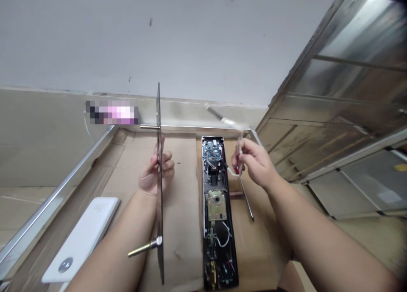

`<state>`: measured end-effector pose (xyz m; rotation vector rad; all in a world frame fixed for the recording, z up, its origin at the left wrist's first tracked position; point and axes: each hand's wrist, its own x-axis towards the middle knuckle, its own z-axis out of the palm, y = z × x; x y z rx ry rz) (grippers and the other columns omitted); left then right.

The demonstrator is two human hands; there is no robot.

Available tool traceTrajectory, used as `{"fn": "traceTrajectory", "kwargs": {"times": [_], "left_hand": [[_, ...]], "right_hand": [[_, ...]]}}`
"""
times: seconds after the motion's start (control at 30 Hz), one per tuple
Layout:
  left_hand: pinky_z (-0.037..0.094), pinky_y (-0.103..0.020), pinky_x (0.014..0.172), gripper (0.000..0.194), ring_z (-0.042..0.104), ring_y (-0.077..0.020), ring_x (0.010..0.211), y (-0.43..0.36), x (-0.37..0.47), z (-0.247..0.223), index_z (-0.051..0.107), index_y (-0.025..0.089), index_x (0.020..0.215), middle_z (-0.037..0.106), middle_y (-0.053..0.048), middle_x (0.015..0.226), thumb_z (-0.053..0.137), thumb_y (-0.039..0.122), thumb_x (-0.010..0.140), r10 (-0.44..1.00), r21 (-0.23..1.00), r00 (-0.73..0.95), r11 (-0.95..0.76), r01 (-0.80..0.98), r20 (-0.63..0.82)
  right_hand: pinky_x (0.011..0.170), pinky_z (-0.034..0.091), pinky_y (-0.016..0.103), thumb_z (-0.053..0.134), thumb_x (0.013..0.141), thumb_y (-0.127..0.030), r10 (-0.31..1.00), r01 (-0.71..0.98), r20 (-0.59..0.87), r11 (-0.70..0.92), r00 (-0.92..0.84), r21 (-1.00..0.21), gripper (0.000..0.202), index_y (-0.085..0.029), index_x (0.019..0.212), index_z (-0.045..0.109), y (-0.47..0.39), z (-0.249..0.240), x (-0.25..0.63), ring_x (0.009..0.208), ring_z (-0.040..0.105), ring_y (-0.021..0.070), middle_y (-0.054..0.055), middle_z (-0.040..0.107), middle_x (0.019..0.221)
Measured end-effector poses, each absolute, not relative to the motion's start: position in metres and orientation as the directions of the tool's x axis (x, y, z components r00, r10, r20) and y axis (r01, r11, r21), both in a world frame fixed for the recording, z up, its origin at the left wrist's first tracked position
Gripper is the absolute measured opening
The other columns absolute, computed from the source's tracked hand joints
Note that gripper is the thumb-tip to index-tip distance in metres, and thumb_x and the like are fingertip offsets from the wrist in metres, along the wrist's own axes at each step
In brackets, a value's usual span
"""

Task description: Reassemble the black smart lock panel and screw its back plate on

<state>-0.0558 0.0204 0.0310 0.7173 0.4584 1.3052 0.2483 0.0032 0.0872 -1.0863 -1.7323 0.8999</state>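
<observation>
My left hand [162, 164] is closed around a thin dark mounting plate [160, 211], held upright and seen edge-on. Two metal posts stick out from its left side. To its right lies an opened door lock body [216, 228], a long black housing showing a circuit board, a square-holed metal plate and wires. My right hand [252, 160] pinches a pale cable [233, 124] beside the lock's upper end. The cable's dark far end points up left, blurred. Under that hand extends a screwdriver [246, 198] with a bit of red near the fingers; whether it is gripped too, I cannot tell.
Cardboard [184, 241] covers the metal-framed table. On the left lies a white lock cover [84, 237] with a round button. A blurred-out pink item [117, 112] stands by the wall at the back left. Metal panels [343, 84] rise on the right.
</observation>
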Motion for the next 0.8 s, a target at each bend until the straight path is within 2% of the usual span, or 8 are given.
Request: {"fn": "traceTrajectory", "kwargs": {"times": [0.1,0.17,0.23,0.3,0.37,0.53,0.67,0.8], "left_hand": [[0.048,-0.010,0.053,0.057,0.054,-0.0043,0.060,0.026,-0.059,0.034,0.062,0.036,0.127,0.060,0.004,0.081,0.084,0.031,0.075,0.981,0.731,0.186,0.091,-0.677,0.049],[0.059,-0.019,0.069,0.056,0.065,-0.0087,0.075,0.027,-0.057,0.035,0.061,0.033,0.127,0.069,0.001,0.100,0.082,0.023,0.076,0.982,0.783,0.188,0.092,-0.615,0.033],[0.063,-0.027,0.075,0.056,0.071,-0.0146,0.086,0.028,-0.055,0.036,0.061,0.028,0.125,0.071,-0.002,0.112,0.083,0.018,0.074,0.975,0.838,0.223,0.113,-0.533,0.010],[0.063,-0.028,0.071,0.053,0.073,-0.0169,0.082,0.029,-0.054,0.037,0.062,0.024,0.120,0.073,-0.005,0.114,0.084,0.015,0.071,0.962,0.877,0.270,0.161,-0.453,-0.037],[0.061,-0.026,0.062,0.052,0.072,-0.0155,0.071,0.030,-0.057,0.037,0.062,0.021,0.115,0.075,-0.005,0.108,0.083,0.013,0.068,0.949,0.895,0.298,0.218,-0.388,-0.102],[0.054,-0.024,0.048,0.041,0.066,-0.0135,0.053,0.037,-0.072,0.034,0.061,0.017,0.100,0.077,-0.006,0.091,0.074,0.009,0.061,0.924,0.902,0.245,0.353,-0.249,-0.294],[0.056,-0.024,0.052,0.037,0.069,-0.0152,0.060,0.039,-0.075,0.026,0.061,0.016,0.094,0.077,-0.006,0.088,0.067,0.007,0.059,0.900,0.897,0.204,0.418,-0.147,-0.386],[0.059,-0.024,0.059,0.040,0.073,-0.0171,0.072,0.038,-0.069,0.022,0.062,0.017,0.101,0.077,-0.006,0.091,0.070,0.007,0.063,0.899,0.903,0.189,0.418,-0.101,-0.396]], "right_hand": [[0.038,0.043,0.025,0.047,0.097,-0.032,0.967,0.145,0.251,0.255,-0.045,-0.956,0.010,-0.027,0.094,0.038,0.008,0.085,0.249,0.041,0.057,0.0125,-0.003,0.069,0.071],[0.034,0.042,0.023,0.049,0.099,-0.045,0.975,0.104,0.222,0.220,0.004,-0.970,0.023,-0.029,0.097,0.034,0.010,0.086,0.247,0.037,0.057,0.0125,-0.005,0.071,0.073],[0.031,0.040,0.021,0.051,0.098,-0.055,0.982,0.070,0.186,0.187,-0.012,-0.980,0.032,-0.030,0.099,0.031,0.011,0.088,0.246,0.036,0.058,0.0126,-0.005,0.072,0.075],[0.030,0.040,0.020,0.052,0.096,-0.062,0.986,0.028,0.155,0.156,-0.057,-0.987,0.039,-0.031,0.100,0.029,0.012,0.088,0.245,0.035,0.058,0.0129,-0.007,0.072,0.073],[0.031,0.042,0.020,0.051,0.095,-0.065,0.986,-0.005,0.138,0.138,-0.098,-0.990,0.041,-0.032,0.100,0.028,0.012,0.087,0.245,0.036,0.059,0.0134,-0.009,0.070,0.067],[0.030,0.039,0.018,0.052,0.096,-0.062,0.978,-0.003,0.171,0.172,-0.115,-0.985,0.037,-0.032,0.105,0.032,0.014,0.083,0.247,0.031,0.053,0.0122,-0.011,0.063,0.058],[0.031,0.036,0.017,0.052,0.096,-0.062,0.977,0.009,0.166,0.169,-0.134,-0.986,0.036,-0.032,0.106,0.034,0.013,0.082,0.246,0.032,0.051,0.0110,-0.011,0.062,0.056],[0.031,0.034,0.016,0.052,0.098,-0.058,0.971,0.020,0.169,0.175,-0.166,-0.984,0.032,-0.032,0.105,0.035,0.013,0.080,0.245,0.032,0.049,0.0104,-0.010,0.062,0.056]]}}
